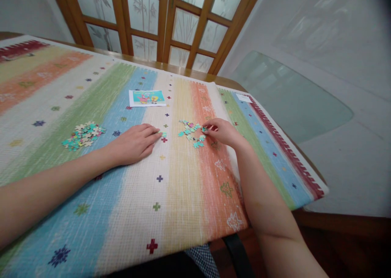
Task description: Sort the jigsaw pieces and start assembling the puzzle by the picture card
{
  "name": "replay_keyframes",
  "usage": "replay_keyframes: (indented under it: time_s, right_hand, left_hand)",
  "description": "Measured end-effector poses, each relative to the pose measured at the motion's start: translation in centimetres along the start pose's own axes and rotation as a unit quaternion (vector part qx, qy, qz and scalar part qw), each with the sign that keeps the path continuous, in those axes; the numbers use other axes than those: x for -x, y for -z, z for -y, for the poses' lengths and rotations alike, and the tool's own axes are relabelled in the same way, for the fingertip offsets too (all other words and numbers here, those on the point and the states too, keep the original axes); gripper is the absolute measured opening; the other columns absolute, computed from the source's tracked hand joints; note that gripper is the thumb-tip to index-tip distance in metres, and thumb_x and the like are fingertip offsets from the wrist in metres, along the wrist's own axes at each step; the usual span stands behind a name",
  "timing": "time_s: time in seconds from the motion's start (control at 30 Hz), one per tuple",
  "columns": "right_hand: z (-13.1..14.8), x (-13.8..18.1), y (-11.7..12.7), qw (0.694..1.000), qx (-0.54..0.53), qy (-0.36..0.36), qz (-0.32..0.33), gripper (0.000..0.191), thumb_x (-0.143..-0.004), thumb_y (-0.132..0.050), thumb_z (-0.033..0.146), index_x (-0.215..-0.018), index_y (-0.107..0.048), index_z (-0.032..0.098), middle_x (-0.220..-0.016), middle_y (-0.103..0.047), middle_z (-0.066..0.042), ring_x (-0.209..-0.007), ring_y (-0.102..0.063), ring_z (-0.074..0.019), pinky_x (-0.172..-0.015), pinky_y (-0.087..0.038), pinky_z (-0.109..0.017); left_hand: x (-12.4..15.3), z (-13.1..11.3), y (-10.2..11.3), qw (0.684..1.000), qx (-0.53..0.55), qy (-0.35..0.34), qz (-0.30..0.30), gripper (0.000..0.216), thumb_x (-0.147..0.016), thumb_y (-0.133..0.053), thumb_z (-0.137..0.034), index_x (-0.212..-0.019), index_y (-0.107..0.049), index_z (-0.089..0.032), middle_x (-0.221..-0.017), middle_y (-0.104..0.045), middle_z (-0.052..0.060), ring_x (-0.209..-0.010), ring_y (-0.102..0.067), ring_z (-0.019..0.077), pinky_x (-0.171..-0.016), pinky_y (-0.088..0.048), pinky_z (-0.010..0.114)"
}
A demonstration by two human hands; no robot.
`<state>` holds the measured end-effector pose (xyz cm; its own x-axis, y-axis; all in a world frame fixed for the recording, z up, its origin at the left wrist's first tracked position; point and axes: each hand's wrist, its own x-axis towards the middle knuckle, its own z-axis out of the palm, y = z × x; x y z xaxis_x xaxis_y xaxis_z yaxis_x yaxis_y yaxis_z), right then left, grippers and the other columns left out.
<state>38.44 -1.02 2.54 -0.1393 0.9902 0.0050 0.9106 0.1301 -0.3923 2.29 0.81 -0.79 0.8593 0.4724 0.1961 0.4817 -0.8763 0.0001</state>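
My left hand [134, 141] lies on the striped cloth [171, 196], fingers together and stretched toward a single puzzle piece [164, 135] at its fingertips. My right hand [222, 130] is curled, its fingertips pinching a teal puzzle piece [204, 129] at the right edge of a small joined cluster of pieces [192, 132]. A heap of loose pieces [83, 135] lies left of my left hand. A small reference picture card [147, 98] rests farther back on the cloth.
The cloth covers a wooden table [320, 221], whose right edge drops off near my right forearm. A wooden-framed frosted-glass door [159, 21] stands behind. A glass panel [287, 94] leans against the wall at right. A white label [243, 98] lies at the cloth's far right.
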Motion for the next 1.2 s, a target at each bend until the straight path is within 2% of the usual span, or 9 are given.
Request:
replay_keyframes:
  time_s: [0.23,0.4,0.6,0.8,1.0,1.1,1.2]
  right_hand:
    - [-0.7,0.0,0.2,1.0,0.008,0.006,-0.003,0.02,-0.086,-0.064,0.023,-0.103,-0.075,0.02,-0.095,-0.069,-0.008,-0.079,-0.062,-0.0185,-0.074,-0.048,-0.033]
    - [0.8,0.0,-0.2,0.996,0.064,0.04,-0.054,0.015,-0.085,-0.067,0.021,-0.096,-0.077,0.021,-0.099,-0.064,-0.01,-0.092,-0.061,-0.0221,-0.084,-0.047,-0.036]
    - [2.6,-0.3,-1.2,0.993,0.068,0.099,-0.013,0.02,-0.089,-0.062,0.015,-0.101,-0.077,0.02,-0.098,-0.065,-0.009,-0.093,-0.06,-0.0214,-0.086,-0.046,-0.035]
    - [2.4,-0.6,-2.2,0.99,0.09,0.105,-0.014,0.024,-0.091,-0.065,0.024,-0.112,-0.076,0.021,-0.097,-0.065,-0.011,-0.093,-0.06,-0.023,-0.083,-0.045,-0.035]
    - [2.3,-0.9,-2.3,0.981,0.13,0.139,-0.023,0.023,-0.095,-0.059,0.029,-0.1,-0.08,0.02,-0.093,-0.066,-0.011,-0.091,-0.06,-0.0233,-0.08,-0.044,-0.035]
    - [2.4,-0.9,-1.8,0.978,0.14,0.153,-0.036,0.026,-0.097,-0.056,0.026,-0.094,-0.08,0.019,-0.091,-0.067,-0.011,-0.087,-0.061,-0.0226,-0.079,-0.044,-0.034]
    - [2.5,-0.7,-1.5,0.98,0.121,0.148,-0.055,0.024,-0.095,-0.056,0.021,-0.097,-0.079,0.018,-0.093,-0.07,-0.012,-0.087,-0.063,-0.0224,-0.079,-0.045,-0.034]
  left_hand:
    - [-0.1,0.0,0.0,1.0,0.001,-0.004,-0.005,0.044,-0.101,-0.037,-0.031,-0.136,-0.058,-0.014,-0.132,-0.06,0.013,-0.125,-0.051,0.0278,-0.106,-0.041,0.042]
    - [-0.1,0.1,-0.2,1.0,0.007,-0.007,-0.018,0.043,-0.101,-0.038,-0.031,-0.136,-0.058,-0.016,-0.131,-0.061,0.012,-0.123,-0.052,0.0271,-0.106,-0.042,0.042]
    - [-0.1,0.0,-0.1,1.0,0.012,-0.006,-0.02,0.043,-0.101,-0.036,-0.031,-0.135,-0.059,-0.015,-0.13,-0.061,0.013,-0.123,-0.053,0.0273,-0.106,-0.042,0.044]
    - [-0.1,0.0,0.0,1.0,0.02,-0.003,-0.016,0.044,-0.101,-0.037,-0.031,-0.136,-0.059,-0.015,-0.132,-0.061,0.013,-0.124,-0.052,0.0272,-0.107,-0.041,0.044]
    - [0.1,0.1,-0.3,0.999,0.027,0.001,-0.022,0.044,-0.101,-0.038,-0.03,-0.137,-0.058,-0.016,-0.133,-0.06,0.012,-0.125,-0.051,0.0276,-0.107,-0.041,0.044]
    - [0.1,0.1,-0.3,0.999,0.03,0.001,-0.024,0.043,-0.101,-0.038,-0.03,-0.137,-0.058,-0.015,-0.133,-0.06,0.013,-0.125,-0.051,0.0276,-0.108,-0.04,0.044]
    - [0.1,0.0,-0.3,0.999,0.036,0.004,-0.022,0.044,-0.101,-0.038,-0.03,-0.137,-0.058,-0.015,-0.134,-0.06,0.013,-0.126,-0.051,0.0277,-0.108,-0.04,0.045]
